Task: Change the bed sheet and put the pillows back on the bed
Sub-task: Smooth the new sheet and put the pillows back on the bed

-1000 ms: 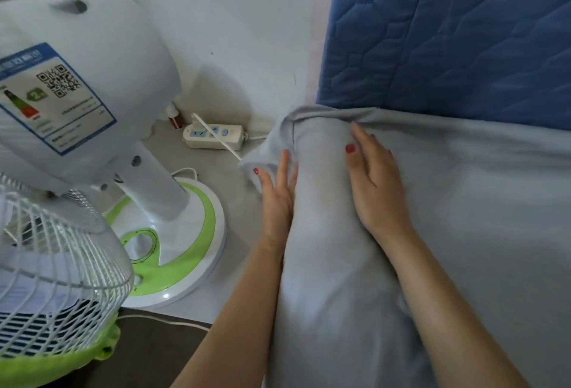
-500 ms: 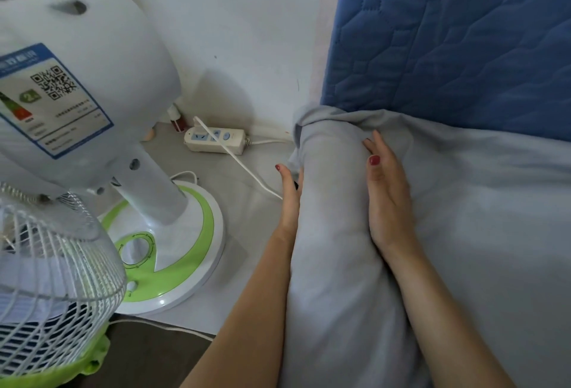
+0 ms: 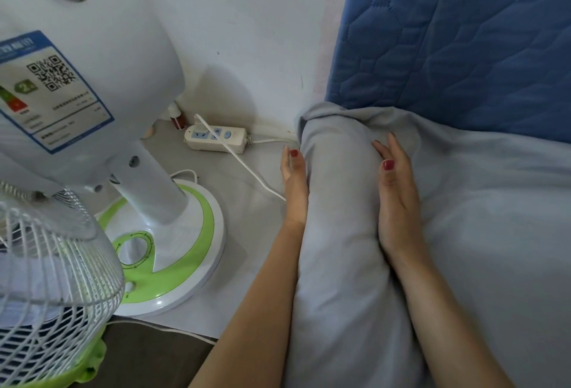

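Observation:
A pale grey bed sheet (image 3: 482,227) covers the mattress, and its edge forms a rounded ridge (image 3: 336,202) running toward the bed's corner. My left hand (image 3: 293,183) presses flat against the ridge's outer side, fingers straight. My right hand (image 3: 398,193) lies flat along the ridge's inner side on top of the bed, fingers straight. A blue quilted headboard (image 3: 457,38) rises behind the sheet. No pillows are in view.
A white and green standing fan (image 3: 77,153) fills the left, its round base (image 3: 173,248) on a grey surface beside the bed. A white power strip (image 3: 216,139) with a cord lies by the white wall (image 3: 247,32). A small red bottle (image 3: 176,118) stands behind it.
Both hands slid back along the ridge toward me. The loose sheet flap that hung past the corner is gone from sight, and the corner now looks snug.

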